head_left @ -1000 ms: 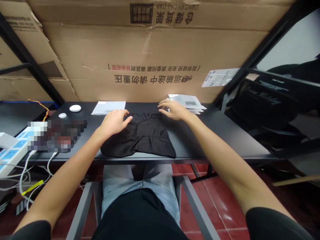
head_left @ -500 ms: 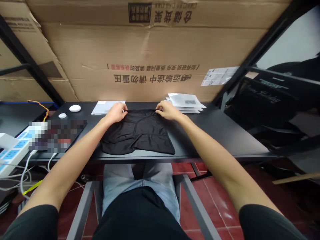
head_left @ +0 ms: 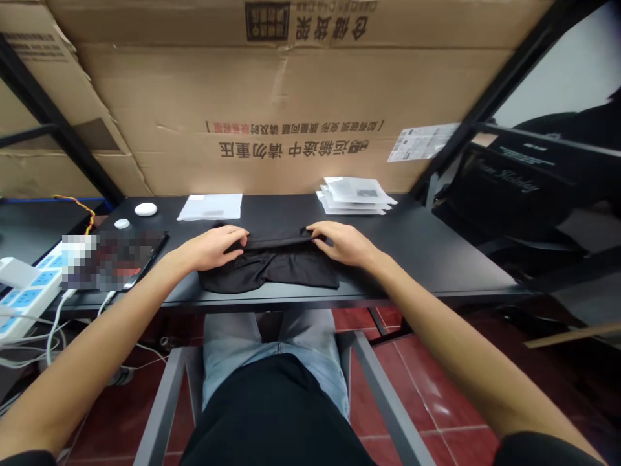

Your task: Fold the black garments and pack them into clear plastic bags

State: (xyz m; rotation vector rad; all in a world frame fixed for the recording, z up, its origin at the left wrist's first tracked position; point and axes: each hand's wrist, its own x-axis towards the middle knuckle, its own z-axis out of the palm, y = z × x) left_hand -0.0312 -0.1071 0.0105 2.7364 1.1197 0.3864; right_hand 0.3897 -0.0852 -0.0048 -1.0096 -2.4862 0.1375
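A black cloth [head_left: 272, 268] lies on the dark desk in front of me, its far part lifted and folded over toward the near edge. My left hand [head_left: 218, 247] grips the fold at its left end, thumb and fingers around the fabric. At the right end of the same fold, my right hand [head_left: 342, 243] pinches the cloth. Between the hands the folded edge runs nearly straight, and the near part lies wrinkled below it.
Behind the cloth are a white packet [head_left: 210, 207] and a stack of white packets [head_left: 359, 196]. Leftward sit a white oval case [head_left: 145, 209], a small white lid [head_left: 121, 224], a dark tablet [head_left: 130, 259] and a power strip [head_left: 29, 294]. Cardboard [head_left: 291, 84] stands behind.
Both hands have come nearer to me, bringing the cloth's far edge over its near part. The cloth now covers less of the desk, and the packets behind are more exposed.
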